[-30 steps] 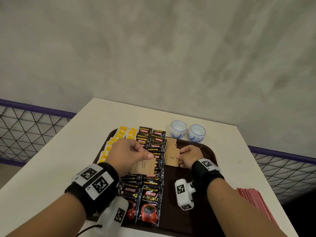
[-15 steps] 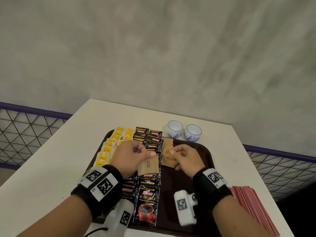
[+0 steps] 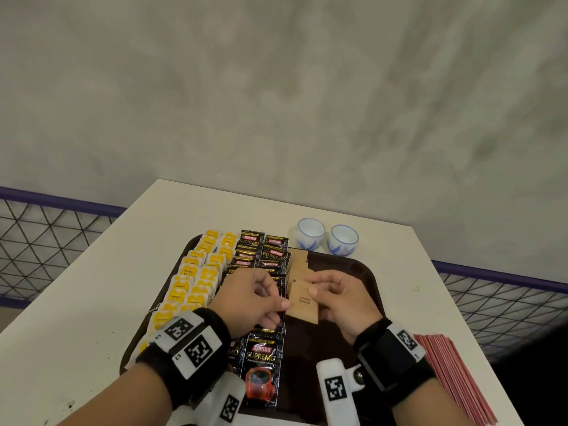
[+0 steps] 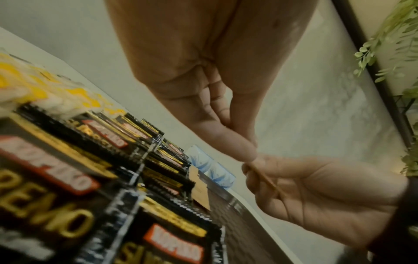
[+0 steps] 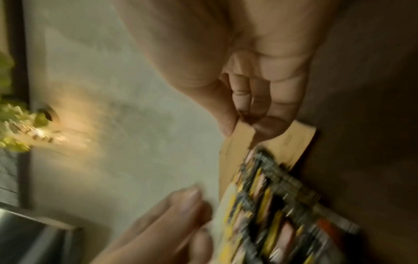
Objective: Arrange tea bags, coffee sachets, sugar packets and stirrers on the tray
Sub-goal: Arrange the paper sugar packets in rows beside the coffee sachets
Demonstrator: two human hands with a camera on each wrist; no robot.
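A dark brown tray (image 3: 373,278) holds rows of yellow tea bags (image 3: 196,281), black coffee sachets (image 3: 261,361) and a few brown sugar packets (image 3: 299,265) laid right of the coffee. Both hands meet above the tray's middle over one brown sugar packet (image 3: 302,299). My left hand (image 3: 281,305) pinches its left edge. My right hand (image 3: 316,292) pinches it with the thumb on top; the right wrist view shows that pinch on the packet (image 5: 242,135). In the left wrist view the packet (image 4: 267,180) appears edge-on between the two hands.
Two small blue-and-white cups (image 3: 310,236) stand on the white table (image 3: 92,302) just beyond the tray. A stack of red stirrers (image 3: 451,373) lies on the table at the right, near the edge. Wire mesh fencing runs on both sides.
My right hand left the laid sugar packets and came to the left hand. The packet in my left hand moved right, and both hands now hold it.
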